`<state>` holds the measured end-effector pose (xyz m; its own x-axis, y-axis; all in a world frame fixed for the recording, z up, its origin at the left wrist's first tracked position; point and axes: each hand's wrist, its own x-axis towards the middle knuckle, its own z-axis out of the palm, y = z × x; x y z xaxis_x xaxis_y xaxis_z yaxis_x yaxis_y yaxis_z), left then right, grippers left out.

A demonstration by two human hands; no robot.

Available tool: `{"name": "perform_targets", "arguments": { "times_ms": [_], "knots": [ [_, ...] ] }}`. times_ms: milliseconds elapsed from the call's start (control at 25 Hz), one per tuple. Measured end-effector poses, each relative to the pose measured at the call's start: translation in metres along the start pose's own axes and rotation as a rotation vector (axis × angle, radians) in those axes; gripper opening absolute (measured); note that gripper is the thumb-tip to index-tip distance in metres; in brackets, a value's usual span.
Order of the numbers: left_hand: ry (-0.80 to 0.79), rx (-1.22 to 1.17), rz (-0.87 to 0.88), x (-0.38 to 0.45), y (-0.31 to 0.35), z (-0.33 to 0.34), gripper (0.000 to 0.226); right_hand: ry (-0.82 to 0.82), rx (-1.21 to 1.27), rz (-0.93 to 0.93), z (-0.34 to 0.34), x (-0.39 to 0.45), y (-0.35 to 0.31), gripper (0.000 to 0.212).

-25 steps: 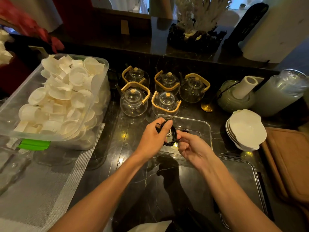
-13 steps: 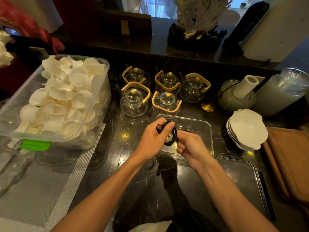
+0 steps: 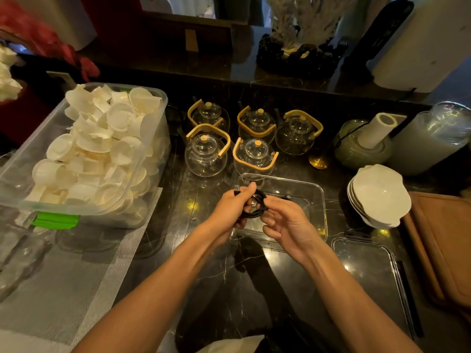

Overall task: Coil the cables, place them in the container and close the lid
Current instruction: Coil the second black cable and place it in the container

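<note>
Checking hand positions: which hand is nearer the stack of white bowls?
Right. The right hand is left of the bowls; the left hand, gripping the cable, lies farther left.

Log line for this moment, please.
stage: coiling | left hand: grips black cable coil | right hand: touching coil | container: open | lid: off, beside

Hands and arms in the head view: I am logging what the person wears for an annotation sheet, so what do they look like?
Both forearms are bare up to the bottom edge of the frame; no sleeve shows. The left hand and right hand wear no gloves, and no watch, bracelet or ring is visible on the wrists or fingers. No markings show.
</note>
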<state>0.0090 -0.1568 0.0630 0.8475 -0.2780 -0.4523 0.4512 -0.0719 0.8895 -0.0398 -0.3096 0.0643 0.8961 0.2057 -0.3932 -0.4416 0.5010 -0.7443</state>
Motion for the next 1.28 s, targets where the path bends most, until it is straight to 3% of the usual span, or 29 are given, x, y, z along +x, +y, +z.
{"name": "perform_targets", "arguments": {
  "times_ms": [120,320,480,760,840,1000,1080,1280],
  "knots": [
    [-0.022,-0.050,-0.075,0.001,-0.006,0.000,0.044,0.045,-0.149,0.001,0.005,0.002,-0.002,0.014],
    [0.102,-0.003,-0.053,0.002,-0.016,0.010,0.043,0.298,-0.536,-0.079,0.016,0.007,0.005,0.027],
    [0.103,0.130,-0.040,0.005,-0.019,0.010,0.038,0.262,-0.697,-0.195,0.014,0.006,0.007,0.027],
    [0.160,0.196,-0.008,0.006,-0.026,0.017,0.035,0.348,-1.278,-0.450,0.000,0.005,0.018,0.010],
    [0.172,0.207,0.013,0.009,-0.029,0.019,0.035,0.385,-1.181,-0.484,-0.001,0.006,0.020,0.010],
    [0.068,0.172,0.067,0.009,-0.034,0.020,0.035,0.514,-0.441,-0.314,-0.004,0.013,0.015,0.019],
    [0.060,0.160,0.081,0.008,-0.037,0.024,0.033,0.523,-0.235,-0.241,-0.009,0.015,0.015,0.025],
    [0.013,0.197,0.105,0.019,-0.035,0.024,0.041,0.431,-0.341,-0.090,-0.025,0.017,0.015,0.025]
  ]
}}
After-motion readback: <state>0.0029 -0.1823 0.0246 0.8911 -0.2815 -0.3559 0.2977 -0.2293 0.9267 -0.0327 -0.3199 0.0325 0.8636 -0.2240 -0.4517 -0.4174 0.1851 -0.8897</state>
